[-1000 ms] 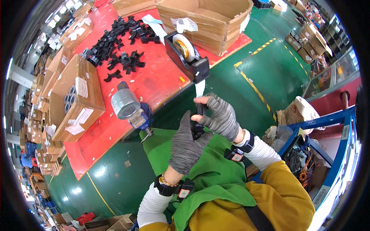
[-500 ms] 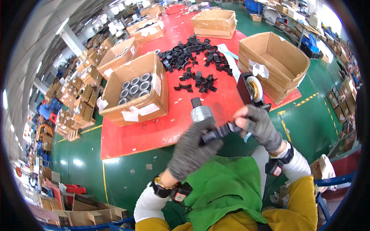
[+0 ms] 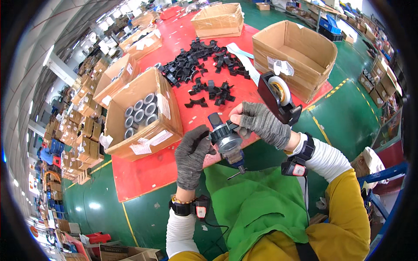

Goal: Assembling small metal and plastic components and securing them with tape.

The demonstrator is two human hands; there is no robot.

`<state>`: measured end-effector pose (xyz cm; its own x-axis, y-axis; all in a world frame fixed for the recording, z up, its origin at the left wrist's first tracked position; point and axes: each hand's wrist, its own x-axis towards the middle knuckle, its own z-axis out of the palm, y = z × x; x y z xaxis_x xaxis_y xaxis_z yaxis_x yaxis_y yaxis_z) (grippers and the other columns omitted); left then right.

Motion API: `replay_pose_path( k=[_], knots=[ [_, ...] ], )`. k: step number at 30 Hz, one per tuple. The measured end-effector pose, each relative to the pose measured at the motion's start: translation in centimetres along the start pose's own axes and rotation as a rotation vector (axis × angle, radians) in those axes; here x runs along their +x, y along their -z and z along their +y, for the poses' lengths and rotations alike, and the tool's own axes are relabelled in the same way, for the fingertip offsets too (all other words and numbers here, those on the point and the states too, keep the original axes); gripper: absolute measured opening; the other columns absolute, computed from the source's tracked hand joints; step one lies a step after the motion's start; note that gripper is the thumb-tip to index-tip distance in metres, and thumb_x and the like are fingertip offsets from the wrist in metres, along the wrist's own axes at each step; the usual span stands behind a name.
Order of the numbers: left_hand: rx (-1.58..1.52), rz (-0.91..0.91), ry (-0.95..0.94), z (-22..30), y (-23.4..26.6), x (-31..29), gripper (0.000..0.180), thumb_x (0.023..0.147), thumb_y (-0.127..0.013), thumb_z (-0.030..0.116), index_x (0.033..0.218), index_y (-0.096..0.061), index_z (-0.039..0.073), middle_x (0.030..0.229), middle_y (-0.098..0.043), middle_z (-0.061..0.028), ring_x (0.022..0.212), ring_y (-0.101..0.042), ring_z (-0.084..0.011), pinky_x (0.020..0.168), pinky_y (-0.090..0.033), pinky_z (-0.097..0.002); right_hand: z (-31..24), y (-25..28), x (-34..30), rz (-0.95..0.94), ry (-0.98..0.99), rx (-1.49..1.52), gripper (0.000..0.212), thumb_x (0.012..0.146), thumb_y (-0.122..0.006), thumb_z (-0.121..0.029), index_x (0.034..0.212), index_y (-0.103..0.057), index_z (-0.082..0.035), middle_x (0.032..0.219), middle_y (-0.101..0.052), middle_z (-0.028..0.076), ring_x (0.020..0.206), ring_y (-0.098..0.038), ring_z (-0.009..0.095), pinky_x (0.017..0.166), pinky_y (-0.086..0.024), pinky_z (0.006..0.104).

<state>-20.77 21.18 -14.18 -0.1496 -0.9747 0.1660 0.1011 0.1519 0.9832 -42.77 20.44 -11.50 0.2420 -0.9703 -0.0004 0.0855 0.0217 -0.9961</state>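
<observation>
A curved black plastic clip (image 3: 221, 131) lies across the top of a silver metal cylinder (image 3: 229, 142), which belongs to an upright fixture at the table's near edge. The fixture has a dark block (image 3: 214, 119) behind and a thin metal bar handle (image 3: 235, 174) in front. My left hand (image 3: 191, 154), in a grey fingerless glove, has its fingers curled at the clip's left end. On the other end, the thumb and fingers of my right hand (image 3: 264, 125) are pinched. Several similar black clips (image 3: 191, 61) are heaped farther back on the red table (image 3: 135, 178).
To the left, an open carton (image 3: 143, 145) holds several grey rings. A tape dispenser (image 3: 278, 98) stands at the table's right edge, before a large open cardboard box (image 3: 296, 56). White paper strips (image 3: 246, 65) lie beside the clip heap. A blue metal frame (image 3: 383, 174) is at far right.
My hands have moved apart, left hand to the left and right hand slightly left. A dark piece was between them in front of the cylinder; now a black clip sits over the cylinder. The view has shifted.
</observation>
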Motion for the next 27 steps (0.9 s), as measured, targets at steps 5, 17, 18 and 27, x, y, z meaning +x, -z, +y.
replay_pose_path(
  k=[5, 17, 18, 27],
  knots=[
    [0.014, 0.002, -0.04, -0.9, 0.1, -0.2, 0.035, 0.083, -0.059, 0.002, 0.117, -0.053, -0.001, 0.106, -0.06, -0.01, 0.071, -0.059, -0.0136, 0.063, -0.051, -0.0267, -0.1, 0.8, -0.7, -0.006, -0.016, 0.018, 0.028, 0.089, -0.06, -0.028, 0.1, -0.059, -0.002, 0.076, -0.059, 0.001, 0.063, -0.055, 0.007, 0.059, -0.044, 0.0219],
    [0.332, 0.009, -0.181, 3.2, -6.9, -9.6, 0.032, 0.09, -0.054, 0.021, 0.112, -0.054, -0.002, 0.095, -0.059, -0.0117, 0.073, -0.055, -0.0135, 0.067, -0.046, -0.0283, 0.6, 15.7, -5.5, 0.481, 0.32, -0.68, 0.027, 0.089, -0.057, -0.026, 0.104, -0.059, -0.004, 0.078, -0.063, 0.007, 0.073, -0.061, 0.013, 0.065, -0.049, 0.029],
    [0.216, -0.164, -0.157, 2.0, -9.6, -9.5, 0.033, 0.092, -0.05, 0.024, 0.113, -0.054, -0.001, 0.097, -0.059, -0.0123, 0.076, -0.056, -0.0155, 0.072, -0.046, -0.0292, 0.9, 16.2, -5.9, 0.483, 0.315, -0.689, 0.027, 0.089, -0.057, -0.026, 0.104, -0.059, -0.004, 0.078, -0.063, 0.007, 0.073, -0.061, 0.013, 0.065, -0.049, 0.029],
    [-0.432, -0.316, 0.566, -9.8, -25.0, -1.3, 0.068, 0.094, -0.023, 0.057, 0.123, -0.05, 0.002, 0.116, -0.057, -0.014, 0.103, -0.054, -0.0234, 0.09, -0.043, -0.0373, 5.7, 17.3, -3.4, 0.401, -0.028, -0.502, 0.032, 0.086, -0.061, -0.014, 0.114, -0.052, -0.002, 0.095, -0.062, 0.006, 0.084, -0.057, 0.013, 0.074, -0.047, 0.0279]
  ],
)
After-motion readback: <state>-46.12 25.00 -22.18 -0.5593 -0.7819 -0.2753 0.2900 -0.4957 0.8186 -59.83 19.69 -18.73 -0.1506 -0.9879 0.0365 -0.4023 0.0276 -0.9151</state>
